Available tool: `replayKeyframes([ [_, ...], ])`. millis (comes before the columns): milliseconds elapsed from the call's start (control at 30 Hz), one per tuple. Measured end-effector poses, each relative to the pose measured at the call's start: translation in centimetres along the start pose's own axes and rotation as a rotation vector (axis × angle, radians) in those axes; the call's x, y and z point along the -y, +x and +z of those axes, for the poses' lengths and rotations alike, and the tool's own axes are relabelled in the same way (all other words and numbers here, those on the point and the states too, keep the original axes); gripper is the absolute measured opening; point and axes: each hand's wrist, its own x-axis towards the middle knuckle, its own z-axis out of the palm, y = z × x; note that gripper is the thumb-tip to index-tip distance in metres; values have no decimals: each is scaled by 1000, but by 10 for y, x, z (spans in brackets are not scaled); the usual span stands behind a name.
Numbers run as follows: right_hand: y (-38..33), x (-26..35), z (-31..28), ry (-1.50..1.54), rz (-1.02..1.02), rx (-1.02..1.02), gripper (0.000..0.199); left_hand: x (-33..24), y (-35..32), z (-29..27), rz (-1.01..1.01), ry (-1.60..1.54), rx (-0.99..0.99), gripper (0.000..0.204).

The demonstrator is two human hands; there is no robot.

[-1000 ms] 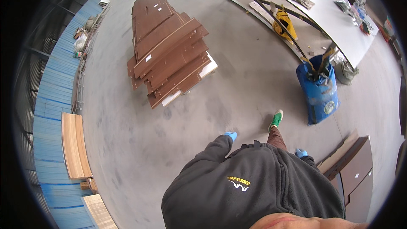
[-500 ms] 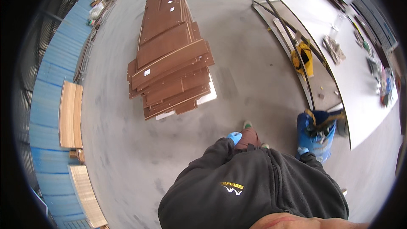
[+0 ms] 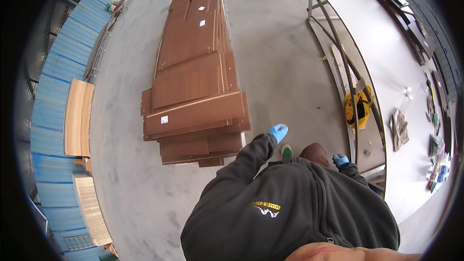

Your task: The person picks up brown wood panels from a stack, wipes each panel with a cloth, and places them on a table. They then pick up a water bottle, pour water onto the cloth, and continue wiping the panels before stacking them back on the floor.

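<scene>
My left hand (image 3: 278, 132), in a blue glove, swings forward beside the stack of brown panels (image 3: 188, 87), apart from it. Its fingers are loosely stretched and hold nothing visible. On the other side, my right hand (image 3: 340, 159), also gloved in blue, hangs near the frame of the white-topped table (image 3: 367, 43). The fingers there are curled in, with nothing showing in them. The panels lie on the floor in a long uneven pile, some with white labels. One green and white shoe (image 3: 286, 152) shows below me.
A yellow bag (image 3: 358, 110) sits on the table's lower shelf. On the tabletop lie a pair of cloth gloves (image 3: 399, 129), dark panels (image 3: 396, 19) and small tools. Light wood boards (image 3: 79, 116) lean at the blue wall (image 3: 55, 96) on the left.
I have walked forward along the panel stack. My left hand has swung forward. The blue bucket-like bag that was beside my right hand has gone out of sight.
</scene>
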Motion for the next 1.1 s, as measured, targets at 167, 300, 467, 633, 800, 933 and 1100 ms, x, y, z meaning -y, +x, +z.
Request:
replayKeyframes([
  [167,94,42,-49,-289,171,221,41,-62,149,-51,-145,-451,2,33],
  [300,202,87,-88,-1153,-106,430,53,-89,247,-120,-420,-857,36,45],
  [467,306,259,-126,-659,116,28,53,-121,315,-197,-532,-1001,-213,53],
  [633,386,490,-127,-757,-18,110,53,-117,362,-263,-506,-1146,-370,63],
  [800,460,670,-52,-564,-252,136,45,-70,420,-316,-591,-1329,-459,63],
  [933,475,767,9,-523,-269,254,48,-54,476,-353,-734,-1353,-458,56],
  [1100,483,821,33,-485,-303,371,50,-97,567,-399,-732,-1217,-213,64],
])
